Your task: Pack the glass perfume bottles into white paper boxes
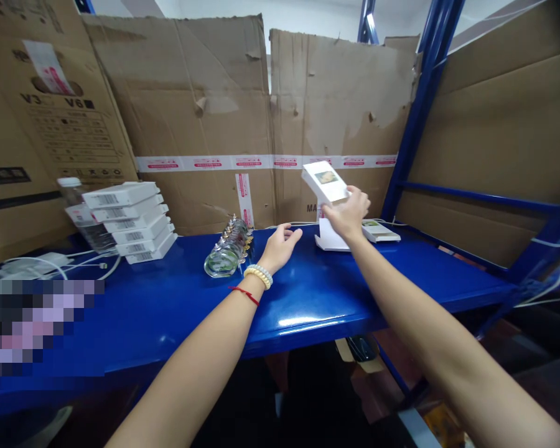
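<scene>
My right hand [348, 211] grips a white box [318, 180] by its near end, tilted above the blue shelf. A small picture shows on the box's top face. Below that hand, a white carton with a raised flap [331, 236] rests on the shelf, partly hidden. Another white box [380, 231] with a picture lies just right of it. My left hand [280, 247] hovers over the shelf with loosely bent fingers apart, holding nothing. To its left stands a row of clear glass pieces [226, 252] with metallic fittings; their exact kind is unclear.
A stack of several white boxes [135, 221] stands at the left by a plastic bottle [77, 202]. White cables [51, 264] lie at the far left. Cardboard sheets [205, 124] wall the back of the blue shelf [298, 292]. A blue post [415, 112] rises at right.
</scene>
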`<state>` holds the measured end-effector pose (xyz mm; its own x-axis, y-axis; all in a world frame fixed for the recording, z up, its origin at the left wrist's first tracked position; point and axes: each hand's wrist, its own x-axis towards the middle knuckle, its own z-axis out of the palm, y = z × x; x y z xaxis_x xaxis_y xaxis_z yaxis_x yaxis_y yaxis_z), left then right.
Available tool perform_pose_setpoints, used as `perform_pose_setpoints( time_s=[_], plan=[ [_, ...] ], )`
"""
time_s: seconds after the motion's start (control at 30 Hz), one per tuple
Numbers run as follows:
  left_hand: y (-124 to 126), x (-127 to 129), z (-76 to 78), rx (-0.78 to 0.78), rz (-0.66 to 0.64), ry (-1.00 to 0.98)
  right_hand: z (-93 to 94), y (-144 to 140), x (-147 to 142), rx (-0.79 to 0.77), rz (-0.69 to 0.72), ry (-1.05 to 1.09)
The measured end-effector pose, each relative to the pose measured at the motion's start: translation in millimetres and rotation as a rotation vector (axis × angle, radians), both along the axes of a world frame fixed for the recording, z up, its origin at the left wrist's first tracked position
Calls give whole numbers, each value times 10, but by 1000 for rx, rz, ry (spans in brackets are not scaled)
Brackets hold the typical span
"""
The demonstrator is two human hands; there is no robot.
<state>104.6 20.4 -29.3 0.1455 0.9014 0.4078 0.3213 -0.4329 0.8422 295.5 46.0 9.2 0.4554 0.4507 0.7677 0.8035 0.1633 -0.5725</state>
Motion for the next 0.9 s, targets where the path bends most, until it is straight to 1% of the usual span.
perform_pose_setpoints(
  time_s=[0.07,0.13,0.23,0.3,0.37,0.43,0.47,0.5,0.53,0.57,0.6,0.67,0.7,0.73,0.8,0.9],
  plan=[
    [45,-6,0,-101,-33,-180,-75,-71,-320,45,77,-131],
    [81,-5,0,-164,-96,-359,-187,-162,-553,60,150,-260],
    [105,18,7,-197,-182,-588,-350,-271,-707,11,249,-388],
    [117,34,10,-212,-179,-684,-407,-300,-697,-20,314,-406],
    [133,32,7,-223,-142,-736,-405,-294,-618,-35,419,-407],
    [151,8,-3,-253,-107,-729,-356,-264,-483,-54,546,-371],
    [159,-10,-9,-279,-85,-696,-323,-243,-397,-73,587,-319],
    [167,-30,-17,-308,-59,-639,-290,-222,-300,-106,598,-233],
    [174,-50,-25,-328,-22,-551,-261,-200,-195,-159,567,-143],
    [182,-69,-33,-338,21,-446,-240,-180,-86,-230,482,-79],
    [190,-86,-43,-339,70,-340,-227,-161,24,-319,361,-47],
    [211,-114,-64,-332,146,-166,-227,-132,226,-554,142,-59],
    [222,-126,-75,-329,173,-109,-235,-121,309,-675,66,-58],
    [233,-137,-85,-327,193,-72,-246,-112,377,-780,19,-54],
    [246,-158,-100,-314,225,-11,-267,-94,461,-950,-22,-47],
    [225,-181,-97,-280,271,78,-285,-67,488,-1113,-31,-45]
  ],
)
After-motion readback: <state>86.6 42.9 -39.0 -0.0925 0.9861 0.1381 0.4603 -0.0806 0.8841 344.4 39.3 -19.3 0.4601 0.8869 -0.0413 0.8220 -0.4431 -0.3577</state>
